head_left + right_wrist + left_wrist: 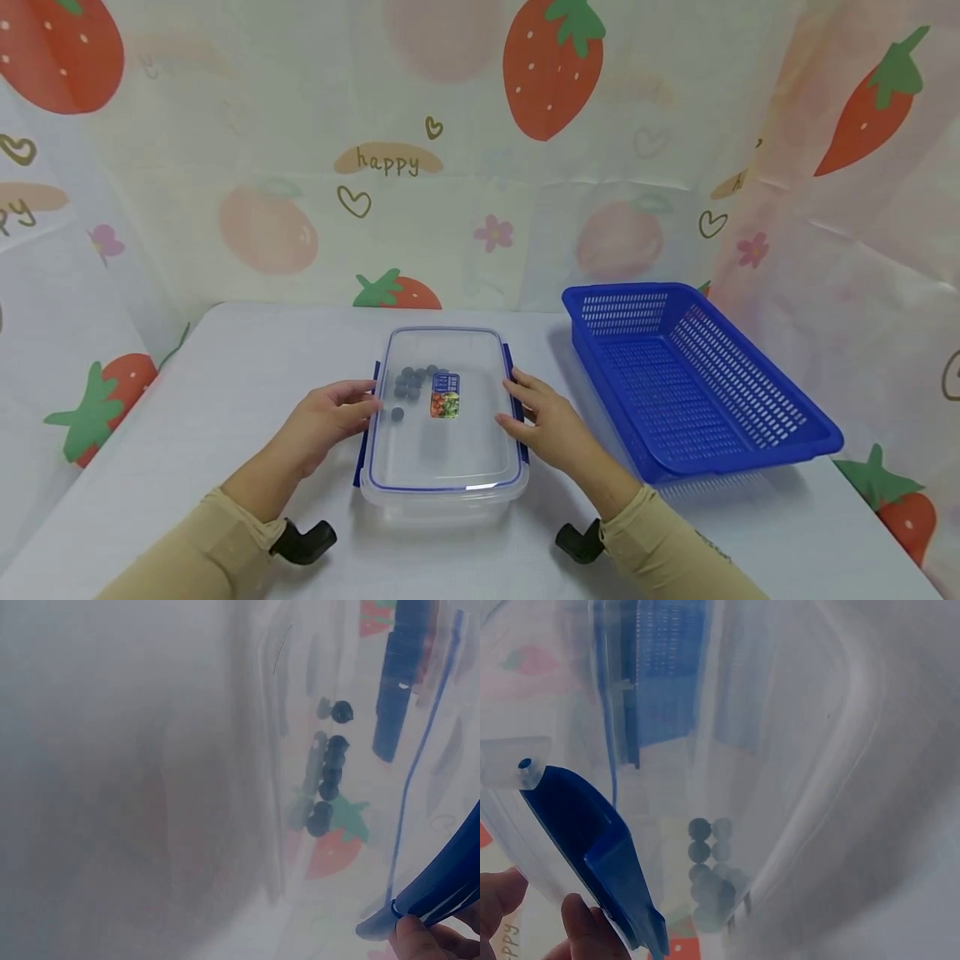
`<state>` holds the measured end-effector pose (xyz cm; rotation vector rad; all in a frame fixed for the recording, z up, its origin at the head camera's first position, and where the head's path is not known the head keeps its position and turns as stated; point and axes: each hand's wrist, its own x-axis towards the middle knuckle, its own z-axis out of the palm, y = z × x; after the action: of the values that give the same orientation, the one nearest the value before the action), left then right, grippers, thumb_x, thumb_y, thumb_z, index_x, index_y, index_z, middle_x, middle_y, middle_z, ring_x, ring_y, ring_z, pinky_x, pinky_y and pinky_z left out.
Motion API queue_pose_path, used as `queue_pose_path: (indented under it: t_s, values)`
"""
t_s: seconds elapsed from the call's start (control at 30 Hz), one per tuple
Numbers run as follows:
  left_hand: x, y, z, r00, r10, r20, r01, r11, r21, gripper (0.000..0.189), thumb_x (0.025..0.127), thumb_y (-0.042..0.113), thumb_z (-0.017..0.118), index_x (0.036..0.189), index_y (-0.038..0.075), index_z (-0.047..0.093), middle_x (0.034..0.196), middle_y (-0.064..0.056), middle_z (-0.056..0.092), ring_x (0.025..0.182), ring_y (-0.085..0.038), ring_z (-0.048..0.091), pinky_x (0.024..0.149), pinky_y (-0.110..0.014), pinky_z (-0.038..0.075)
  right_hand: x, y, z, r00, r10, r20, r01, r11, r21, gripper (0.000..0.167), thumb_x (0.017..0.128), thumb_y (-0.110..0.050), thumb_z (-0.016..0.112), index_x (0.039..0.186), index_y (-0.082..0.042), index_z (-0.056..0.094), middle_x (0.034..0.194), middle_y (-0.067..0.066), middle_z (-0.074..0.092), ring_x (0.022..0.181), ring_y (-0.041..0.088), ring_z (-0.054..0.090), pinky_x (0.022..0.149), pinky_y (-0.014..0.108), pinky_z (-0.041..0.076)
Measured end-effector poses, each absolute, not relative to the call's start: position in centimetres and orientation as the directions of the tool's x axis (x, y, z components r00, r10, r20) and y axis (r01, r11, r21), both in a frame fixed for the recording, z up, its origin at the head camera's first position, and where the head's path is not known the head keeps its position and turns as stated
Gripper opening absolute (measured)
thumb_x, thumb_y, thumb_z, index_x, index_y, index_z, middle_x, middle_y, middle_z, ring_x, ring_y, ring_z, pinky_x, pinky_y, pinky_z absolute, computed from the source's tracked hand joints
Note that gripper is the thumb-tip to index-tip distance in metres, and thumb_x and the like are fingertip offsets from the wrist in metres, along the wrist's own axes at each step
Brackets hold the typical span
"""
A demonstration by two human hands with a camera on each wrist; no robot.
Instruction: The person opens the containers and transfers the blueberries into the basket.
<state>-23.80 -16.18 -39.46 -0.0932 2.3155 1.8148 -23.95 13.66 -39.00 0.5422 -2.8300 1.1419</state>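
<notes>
A clear plastic food storage box (442, 500) with a blue-lined lid (420, 462) stands on the white table between the two hands. Several small dark round pieces, like blueberries (414, 382), show through it toward the left. My left hand (322, 421) touches the box's left side, fingertips at the lid edge by a blue latch (611, 855) that flares outward. At the opposite side, my right hand (551, 421) lies with fingers and thumb apart over the right latch (442, 877), their tips reaching the lid's edge. A printed label (446, 396) sits under or on the lid.
A blue perforated basket (750, 454) stands at the right of the table, a short way from the box. Strawberry-printed cloth (465, 233) hangs behind and at both sides. Black wrist mounts (303, 543) show below the sleeves.
</notes>
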Motion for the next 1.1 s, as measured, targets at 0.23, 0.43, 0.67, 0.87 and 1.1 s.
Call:
queue_pose_path:
  t_s: [0.23,0.43,0.67,0.87,1.1]
  values:
    - [-23.9,-16.0,-39.4,-0.975,0.082,-0.205,-0.179,0.250,0.952,0.056,0.086,0.025,0.064,0.134,0.003,0.043,0.119,-0.014,0.051,0.104,-0.020,0.056,0.092,-0.036,0.047,-24.4,14.0,-39.0,-0.941,-0.296,0.165,-0.316,0.592,-0.741,0.065,0.081,-0.019,0.070,0.137,-0.003,0.039,0.141,0.013,0.036,0.126,0.030,0.040,0.092,0.039,0.045]
    - [-24.0,-15.9,-39.4,-0.973,0.076,-0.219,-0.193,0.256,0.947,0.058,0.086,0.026,0.064,0.134,0.004,0.043,0.119,-0.014,0.051,0.104,-0.020,0.056,0.091,-0.036,0.047,-25.2,14.2,-39.2,-0.981,-0.176,0.080,-0.162,0.520,-0.839,0.059,0.087,-0.025,0.062,0.138,-0.006,0.038,0.135,0.013,0.045,0.112,0.028,0.054,0.090,0.043,0.048]
    - [-23.7,-16.0,-39.3,-0.973,0.092,-0.214,-0.185,0.250,0.950,0.059,0.084,0.025,0.066,0.134,0.004,0.043,0.121,-0.014,0.049,0.104,-0.020,0.056,0.092,-0.036,0.046,-25.8,14.1,-39.4,-0.993,-0.096,0.072,-0.111,0.499,-0.860,0.040,0.087,-0.018,0.062,0.125,-0.006,0.056,0.121,0.011,0.057,0.102,0.024,0.060,0.089,0.043,0.049]
    - [-23.5,-16.0,-39.3,-0.973,0.099,-0.207,-0.178,0.241,0.954,0.060,0.084,0.023,0.067,0.135,0.003,0.043,0.120,-0.014,0.049,0.105,-0.021,0.055,0.093,-0.037,0.046,-26.1,14.0,-39.7,-0.995,-0.070,0.076,-0.099,0.450,-0.887,0.036,0.087,-0.013,0.062,0.121,-0.003,0.058,0.116,0.011,0.061,0.102,0.024,0.060,0.089,0.041,0.048]
    - [-23.6,-15.9,-39.2,-0.972,0.090,-0.219,-0.192,0.246,0.950,0.059,0.085,0.022,0.066,0.136,0.004,0.042,0.121,-0.013,0.049,0.107,-0.021,0.055,0.094,-0.037,0.045,-26.1,13.9,-39.8,-0.995,-0.085,0.048,-0.077,0.384,-0.920,0.035,0.088,-0.009,0.059,0.122,0.001,0.056,0.116,0.014,0.060,0.105,0.025,0.059,0.087,0.036,0.050]
